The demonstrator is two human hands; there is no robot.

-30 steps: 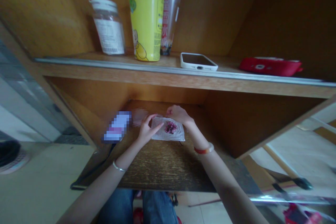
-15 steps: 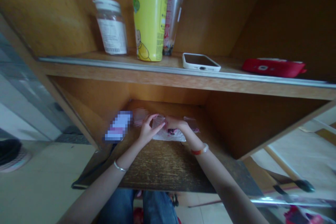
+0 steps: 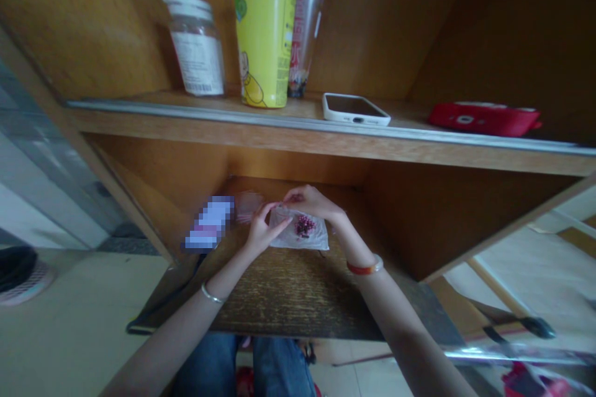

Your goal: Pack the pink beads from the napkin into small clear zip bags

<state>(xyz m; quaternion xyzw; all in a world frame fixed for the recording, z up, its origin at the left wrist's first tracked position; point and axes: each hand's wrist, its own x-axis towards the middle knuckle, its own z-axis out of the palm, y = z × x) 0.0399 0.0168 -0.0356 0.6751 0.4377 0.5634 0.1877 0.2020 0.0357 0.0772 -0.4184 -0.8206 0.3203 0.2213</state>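
Observation:
A small clear plastic bag lies on the wooden desktop, with a cluster of dark pink beads showing in its middle. My left hand grips the bag's left side, thumb across the front and fingers behind the upper edge. Just above the bag, my right hand has its fingertips pinched together close to my left fingertips. What the right fingers hold, if anything, is too small to make out.
Left of the bag are a clear packet and a blurred-out bright screen. The shelf above bears a white-capped jar, a yellow bottle, a tall cup, a white-cased phone and a red case.
My right hand has moved up off the bag's front, uncovering the dark pink beads, and its fingertips now pinch near the upper left edge. My left hand has stayed in place.

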